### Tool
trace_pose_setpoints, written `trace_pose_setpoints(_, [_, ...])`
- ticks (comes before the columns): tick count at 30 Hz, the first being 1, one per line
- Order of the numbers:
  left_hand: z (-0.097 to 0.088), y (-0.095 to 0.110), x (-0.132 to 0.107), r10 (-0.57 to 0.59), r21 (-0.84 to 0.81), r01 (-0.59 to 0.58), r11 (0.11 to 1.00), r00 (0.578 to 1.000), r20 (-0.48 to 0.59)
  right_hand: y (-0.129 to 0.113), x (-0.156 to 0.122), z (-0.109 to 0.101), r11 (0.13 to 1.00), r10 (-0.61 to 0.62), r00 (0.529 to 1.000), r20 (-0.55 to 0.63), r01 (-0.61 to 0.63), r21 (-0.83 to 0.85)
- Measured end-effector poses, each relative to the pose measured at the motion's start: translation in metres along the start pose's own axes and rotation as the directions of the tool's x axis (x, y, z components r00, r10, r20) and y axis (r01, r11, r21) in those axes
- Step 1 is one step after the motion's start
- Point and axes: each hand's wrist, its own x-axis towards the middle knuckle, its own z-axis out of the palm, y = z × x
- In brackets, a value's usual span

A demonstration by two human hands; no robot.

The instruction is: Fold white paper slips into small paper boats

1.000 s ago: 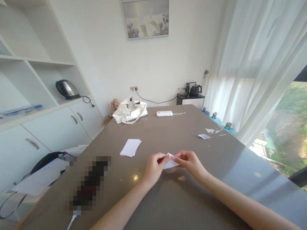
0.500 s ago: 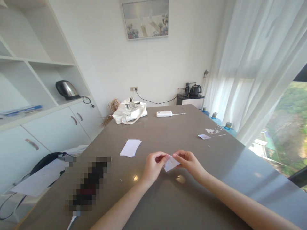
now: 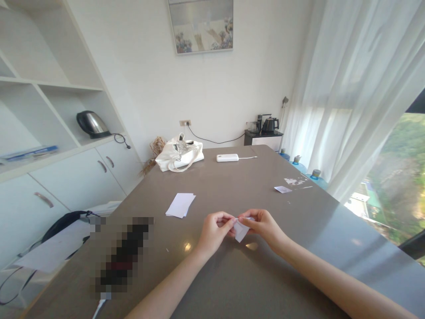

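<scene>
Between both hands, a little above the table, is a small piece of white paper that looks folded. My left hand pinches its left upper edge between thumb and fingers. On the other side, my right hand is closed on the upper right part, thumb in front and fingers partly hidden behind. To the left lies a short stack of white paper sheets. A smaller piece of paper rests to the right on the table.
The brown table also bears a white bag, a white power bank with a short cable, and white scraps. A blurred-out dark object with a white cable lies at left. Blue water jugs stand beyond the right edge.
The held paper has turned and shifted slightly right and down. My left hand has moved a little to the right, and the fingers of both hands are closer together.
</scene>
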Motion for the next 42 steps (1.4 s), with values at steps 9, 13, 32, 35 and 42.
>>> trace_pose_setpoints(9, [0.0021, -0.0023, -0.0003, -0.027, -0.004, 0.027, 1.0, 1.0, -0.015, -0.0006, 0.0, -0.0013, 0.999, -0.018, 1.0, 0.001, 0.018, -0.045])
trace_pose_setpoints(13, [0.0017, -0.0005, -0.0013, -0.012, 0.019, 0.013, 1.0, 1.0, -0.022, 0.0008, 0.0017, -0.0017, 0.995, -0.049, 0.999, 0.0, 0.049, -0.085])
trace_pose_setpoints(32, [-0.0033, -0.0041, 0.0026, -0.008, -0.033, 0.009, 0.999, 1.0, 0.018, 0.0007, 0.0045, -0.0065, 0.98, 0.015, 1.0, 0.026, -0.01, -0.198])
trace_pose_setpoints(35, [-0.0034, -0.0019, 0.0012, 0.0, -0.031, 0.001, 1.0, 1.0, 0.029, 0.0009, 0.0033, -0.0062, 0.979, 0.015, 0.999, 0.041, -0.006, -0.206])
trace_pose_setpoints(42, [-0.0025, 0.0009, 0.0035, 0.041, 0.03, -0.041, 0.999, 0.999, 0.0, 0.0023, 0.0053, -0.0065, 0.943, -0.077, 0.995, 0.059, 0.092, -0.319])
